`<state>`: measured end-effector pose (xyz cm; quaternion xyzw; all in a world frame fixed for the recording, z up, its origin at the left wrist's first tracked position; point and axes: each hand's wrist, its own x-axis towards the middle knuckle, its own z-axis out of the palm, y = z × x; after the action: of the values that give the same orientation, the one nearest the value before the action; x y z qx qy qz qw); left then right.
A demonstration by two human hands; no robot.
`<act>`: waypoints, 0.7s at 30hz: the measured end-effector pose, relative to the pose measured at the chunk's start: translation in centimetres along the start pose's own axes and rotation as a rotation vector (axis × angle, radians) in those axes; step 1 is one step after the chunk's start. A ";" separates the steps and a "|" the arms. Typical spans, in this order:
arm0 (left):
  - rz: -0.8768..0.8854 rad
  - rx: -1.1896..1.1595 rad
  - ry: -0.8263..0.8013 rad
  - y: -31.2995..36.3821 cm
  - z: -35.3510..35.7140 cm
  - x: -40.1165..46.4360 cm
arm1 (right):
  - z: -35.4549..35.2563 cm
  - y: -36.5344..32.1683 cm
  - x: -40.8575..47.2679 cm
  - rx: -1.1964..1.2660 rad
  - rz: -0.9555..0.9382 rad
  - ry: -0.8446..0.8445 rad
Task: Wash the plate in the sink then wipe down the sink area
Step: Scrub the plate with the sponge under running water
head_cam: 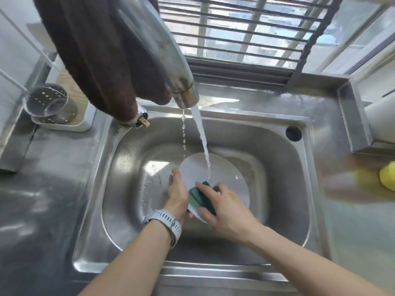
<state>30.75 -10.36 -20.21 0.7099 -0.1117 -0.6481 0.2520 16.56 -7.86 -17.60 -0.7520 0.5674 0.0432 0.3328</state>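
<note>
Head view, left hand (178,192) fingers gripping plate (226,178) rim (under running water), right hand (226,212) clasping sponge (202,197) on it

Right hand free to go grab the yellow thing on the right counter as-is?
Probably not yet: the right hand is pressing a green sponge on the plate. Nothing visibly blocks the way over the sink rim to the yellow object.

My hands cover the plate's (222,174) near rim; the yellow object (388,175) is blurred, cut off at the right edge.
</note>
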 end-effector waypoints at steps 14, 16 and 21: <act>0.293 0.237 0.233 0.2 -0.3 -2.0 | -0.8 -2.5 3.2 0.010 0.024 0.149; 0.278 0.212 0.207 0.2 -0.5 -2.7 | -1.6 -2.7 4.5 -0.002 -0.021 0.198; 0.286 0.193 0.178 0.5 -0.6 -3.4 | -3.2 2.9 5.8 -0.153 0.172 0.253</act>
<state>31.00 -9.02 -17.01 0.7621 -0.2502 -0.5267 0.2813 15.01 -14.81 -19.00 -0.7231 0.6622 0.0194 0.1957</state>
